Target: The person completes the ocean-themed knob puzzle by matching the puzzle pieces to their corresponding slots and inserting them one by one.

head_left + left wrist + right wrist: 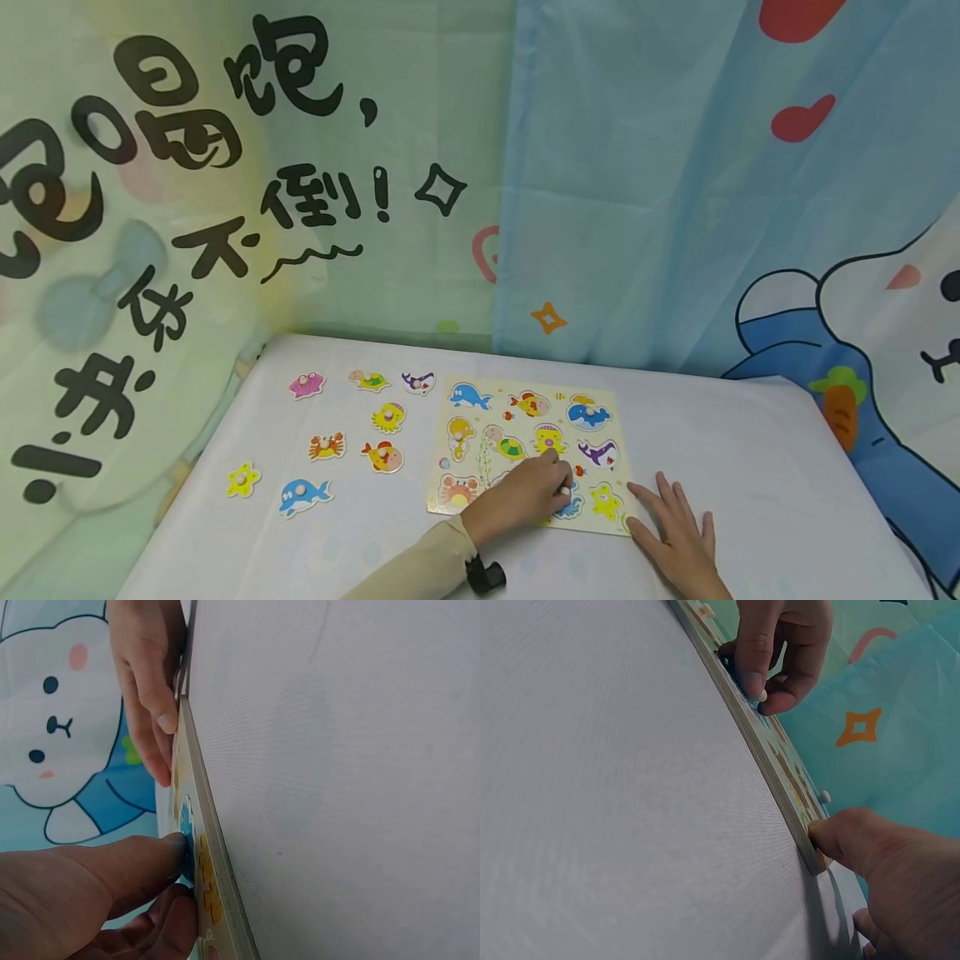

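A wooden sea-animal puzzle board (480,400) lies flat on the white table. My left hand (558,490), in a beige sleeve, pinches the knob of a blue piece (572,506) sitting low on the board, next to the yellow starfish print (604,500). The left wrist view shows the thumb and fingers on that blue piece (184,823). My right hand (666,512) lies flat on the table with spread fingers by the board's near right corner. Its thumb presses against the board's edge (810,844).
Several loose animal pieces lie left of the board: pink shell (306,385), turtle (369,380), crab (327,447), blue whale (303,496), yellow star (243,480). Printed curtains hang close behind and to the left. White tabletop (750,467) stretches right of the board.
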The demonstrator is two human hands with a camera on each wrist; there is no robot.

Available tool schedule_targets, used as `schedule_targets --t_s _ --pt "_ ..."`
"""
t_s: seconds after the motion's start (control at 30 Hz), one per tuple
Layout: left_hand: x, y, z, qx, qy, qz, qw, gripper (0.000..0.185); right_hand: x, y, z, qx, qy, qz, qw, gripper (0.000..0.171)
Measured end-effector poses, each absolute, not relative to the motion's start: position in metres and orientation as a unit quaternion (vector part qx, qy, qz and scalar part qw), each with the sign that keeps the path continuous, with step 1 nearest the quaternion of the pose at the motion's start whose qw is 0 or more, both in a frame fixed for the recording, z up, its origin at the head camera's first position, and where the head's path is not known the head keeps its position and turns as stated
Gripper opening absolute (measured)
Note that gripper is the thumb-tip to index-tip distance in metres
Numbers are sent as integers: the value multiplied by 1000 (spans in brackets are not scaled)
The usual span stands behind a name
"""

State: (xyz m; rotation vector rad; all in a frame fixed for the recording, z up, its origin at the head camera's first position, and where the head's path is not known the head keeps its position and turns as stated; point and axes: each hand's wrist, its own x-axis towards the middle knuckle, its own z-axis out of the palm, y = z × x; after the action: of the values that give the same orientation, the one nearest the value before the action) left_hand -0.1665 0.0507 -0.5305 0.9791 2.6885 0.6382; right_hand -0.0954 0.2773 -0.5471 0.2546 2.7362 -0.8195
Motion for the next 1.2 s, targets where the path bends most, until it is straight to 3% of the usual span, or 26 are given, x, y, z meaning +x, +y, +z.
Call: schedule_targets --t_s 0.37,0.63,1.07,1.2 --pt "-166 49 -529 326 913 216 118 26 -96 279 -548 86 945 -285 134 63" --pt "-178 26 -527 269 917 271 120 33 -96 277 -550 93 945 -281 138 63" --pt "-243 -80 -508 159 949 267 59 30 -97 279 -547 89 946 -271 154 64" --pt "-261 -124 -493 99 960 254 63 31 -97 280 -546 84 947 -274 146 64"
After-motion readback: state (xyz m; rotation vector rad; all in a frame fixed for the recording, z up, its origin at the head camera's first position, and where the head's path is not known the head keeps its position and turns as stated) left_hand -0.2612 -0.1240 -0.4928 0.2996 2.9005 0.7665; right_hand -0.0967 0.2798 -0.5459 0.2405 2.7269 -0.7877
